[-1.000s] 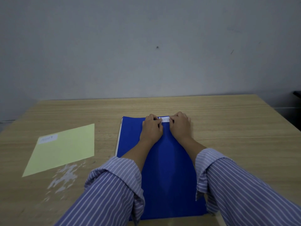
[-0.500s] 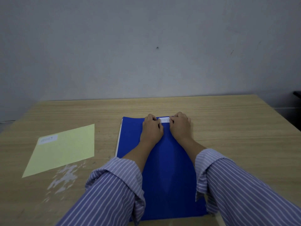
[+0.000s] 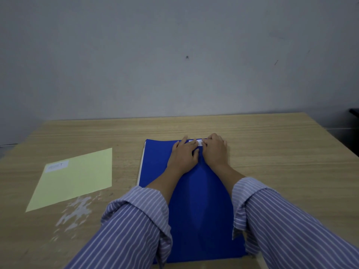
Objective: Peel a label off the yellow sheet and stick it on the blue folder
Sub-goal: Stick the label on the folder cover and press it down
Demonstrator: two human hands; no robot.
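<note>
The blue folder (image 3: 198,200) lies flat on the table in front of me. A white label (image 3: 197,142) sits at the folder's far edge, mostly covered by my hands. My left hand (image 3: 183,155) rests flat on the folder with fingers stretched out over the label's left end. My right hand (image 3: 215,150) is curled, its fingertips pressing on the label's right end. The yellow sheet (image 3: 77,181) lies to the left, with one white label (image 3: 56,166) on its far left corner.
The wooden table (image 3: 281,152) backs onto a grey wall. A scuffed white patch (image 3: 75,212) marks the tabletop just near the yellow sheet. A dark object (image 3: 354,113) stands beyond the table's right edge.
My left hand has uncurled and now lies flat with its fingers extended over the label. My right hand and the folder have hardly moved.
</note>
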